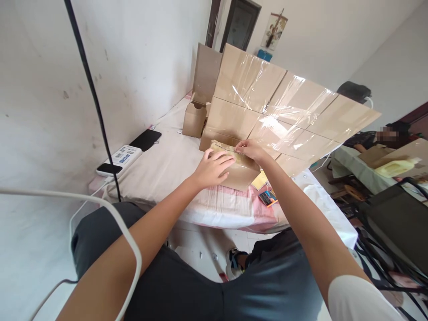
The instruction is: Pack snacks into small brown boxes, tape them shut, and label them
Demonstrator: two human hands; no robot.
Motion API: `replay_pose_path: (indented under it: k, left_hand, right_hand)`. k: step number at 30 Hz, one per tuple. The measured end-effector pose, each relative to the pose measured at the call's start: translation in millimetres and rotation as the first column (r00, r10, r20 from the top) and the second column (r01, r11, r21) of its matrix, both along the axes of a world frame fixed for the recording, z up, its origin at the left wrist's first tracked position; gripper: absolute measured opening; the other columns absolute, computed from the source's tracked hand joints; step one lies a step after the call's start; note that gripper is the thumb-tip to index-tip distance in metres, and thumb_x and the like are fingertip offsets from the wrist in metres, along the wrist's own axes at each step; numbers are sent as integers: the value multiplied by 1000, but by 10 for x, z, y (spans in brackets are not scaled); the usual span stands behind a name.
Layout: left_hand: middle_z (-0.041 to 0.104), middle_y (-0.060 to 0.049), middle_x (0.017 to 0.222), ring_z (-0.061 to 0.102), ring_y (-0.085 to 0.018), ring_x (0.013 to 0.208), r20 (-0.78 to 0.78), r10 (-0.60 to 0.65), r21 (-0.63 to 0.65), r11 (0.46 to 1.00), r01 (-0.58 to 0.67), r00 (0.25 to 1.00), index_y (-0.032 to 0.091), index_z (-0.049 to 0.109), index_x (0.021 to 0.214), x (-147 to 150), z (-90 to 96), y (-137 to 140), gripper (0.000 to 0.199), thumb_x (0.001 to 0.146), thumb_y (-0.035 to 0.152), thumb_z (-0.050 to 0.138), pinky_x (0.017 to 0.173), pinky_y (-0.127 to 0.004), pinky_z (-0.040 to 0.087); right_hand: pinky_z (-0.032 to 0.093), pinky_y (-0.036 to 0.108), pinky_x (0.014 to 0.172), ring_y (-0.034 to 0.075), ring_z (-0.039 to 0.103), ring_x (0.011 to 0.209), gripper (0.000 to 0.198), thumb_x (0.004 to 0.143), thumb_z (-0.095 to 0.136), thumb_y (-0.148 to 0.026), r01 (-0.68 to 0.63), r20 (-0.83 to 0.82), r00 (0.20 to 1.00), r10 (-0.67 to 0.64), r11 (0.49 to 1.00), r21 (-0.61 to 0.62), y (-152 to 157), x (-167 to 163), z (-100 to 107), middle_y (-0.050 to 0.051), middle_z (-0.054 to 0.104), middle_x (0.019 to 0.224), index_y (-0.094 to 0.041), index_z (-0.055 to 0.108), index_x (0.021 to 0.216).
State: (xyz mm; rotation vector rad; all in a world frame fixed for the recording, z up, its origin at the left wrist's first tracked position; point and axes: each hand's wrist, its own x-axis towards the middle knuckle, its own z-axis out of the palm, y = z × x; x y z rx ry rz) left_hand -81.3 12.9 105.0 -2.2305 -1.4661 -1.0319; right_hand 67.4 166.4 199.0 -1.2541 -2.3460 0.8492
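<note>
Box (239, 176), one, on worktop (174, 167), just before panel (230, 111), one. Yellowish tape (222, 146) along box top. Left hand (214, 168): fingers spread, curved over top. Right hand (252, 150): fingers bent close at top edge; cannot tell whether pinching anything. Risk, judged: uneven pressing could crease tape or dent box; forearm knock could tip panel. Outward: open box (193, 120), one; cards (268, 198), two, near box; white pack (129, 154), one; dark devices (145, 139), two.

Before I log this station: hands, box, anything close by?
Left hand on cardboard box. Right hand at its top. Large cardboard panel close behind.
</note>
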Motion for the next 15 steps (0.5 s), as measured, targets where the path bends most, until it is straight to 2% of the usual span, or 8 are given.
replay_pose_path:
  k: [2, 4, 6, 8, 10, 13, 15]
  left_hand:
    - [65, -10, 141, 53, -30, 134, 24, -7, 2, 1000, 7, 1000, 24, 62, 135, 34, -35, 39, 41, 95, 27, 51, 113, -55, 24]
    - [69, -9, 134, 56, -29, 130, 59, -5, 22, 1000, 4, 998, 23, 66, 127, 85, -51, 51, 36, 95, 28, 53, 112, -53, 26]
    - [73, -8, 125, 61, -29, 122, 81, 5, 37, 999, -8, 997, 22, 69, 119, 140, -38, 53, 30, 94, 27, 53, 109, -52, 29]
    - [76, -8, 115, 64, -28, 112, 98, 41, 47, 998, -45, 994, 21, 70, 110, 196, 1, 65, 25, 94, 24, 51, 105, -51, 32]
    - [77, -8, 106, 66, -27, 103, 110, 90, 53, 994, -96, 990, 21, 70, 99, 255, 52, 99, 21, 94, 21, 49, 103, -50, 35]
    - [77, -7, 102, 68, -25, 99, 98, 108, 42, 993, -113, 989, 21, 68, 92, 352, 113, 174, 19, 94, 20, 50, 105, -49, 37]
    - [76, -9, 114, 68, -26, 107, 64, 87, 14, 996, -88, 994, 21, 69, 98, 408, 127, 207, 17, 94, 20, 52, 106, -47, 39]
  right_hand:
    - [39, 28, 63, 13, 47, 63, 20, 74, 72, -36, -14, 57, 998, 13, 1000, 18, 18, -1, -29, 0, 59, 64, -17, 65, 71]
    - [42, 30, 68, 17, 54, 71, 26, 74, 74, -40, -5, 199, 980, -7, 998, 58, 49, -12, -46, 3, 61, 69, -17, 63, 69]
    - [46, 36, 78, 27, 60, 88, 34, 68, 80, -45, 71, 358, 924, -134, 981, 183, 121, -15, -45, 10, 65, 81, -16, 62, 69]
    - [46, 44, 90, 37, 58, 108, 41, 62, 85, -49, 180, 407, 855, -322, 919, 349, 243, 45, -20, 18, 67, 97, -16, 63, 73]
    - [44, 49, 96, 40, 56, 116, 41, 66, 82, -50, 270, 342, 823, -453, 843, 466, 400, 229, 17, 21, 67, 106, -15, 64, 78]
    - [47, 42, 86, 32, 63, 98, 27, 76, 72, -42, 378, 202, 830, -519, 792, 480, 631, 794, 14, 14, 69, 91, -17, 62, 74]
    - [45, 35, 73, 24, 61, 78, 24, 77, 69, -37, 458, 110, 833, -542, 788, 411, 746, 1309, -90, 7, 65, 72, -19, 57, 66]
